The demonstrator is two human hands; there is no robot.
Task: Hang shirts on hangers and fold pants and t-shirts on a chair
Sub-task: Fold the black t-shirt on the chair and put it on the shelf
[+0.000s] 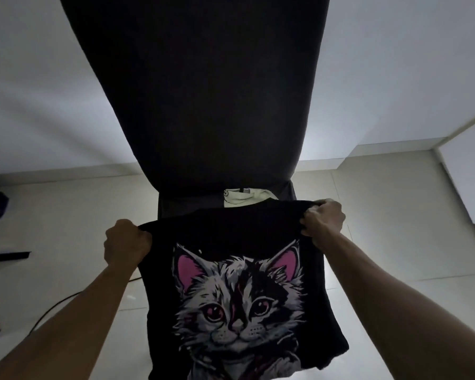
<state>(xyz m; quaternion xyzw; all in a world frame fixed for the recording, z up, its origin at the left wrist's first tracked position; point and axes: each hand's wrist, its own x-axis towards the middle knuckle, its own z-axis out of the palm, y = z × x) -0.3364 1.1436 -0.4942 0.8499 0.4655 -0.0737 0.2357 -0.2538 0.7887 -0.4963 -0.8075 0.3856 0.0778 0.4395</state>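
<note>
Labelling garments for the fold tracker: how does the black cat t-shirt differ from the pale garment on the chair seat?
The black cat t-shirt is dark with a large cat print; the pale garment is off-white, with no print in view. The t-shirt is held up in the air, its top edge gripped by the left hand and right hand; the pale garment lies on the chair seat, untouched. The t-shirt shows almost fully; the pale garment is mostly hidden behind it.
</note>
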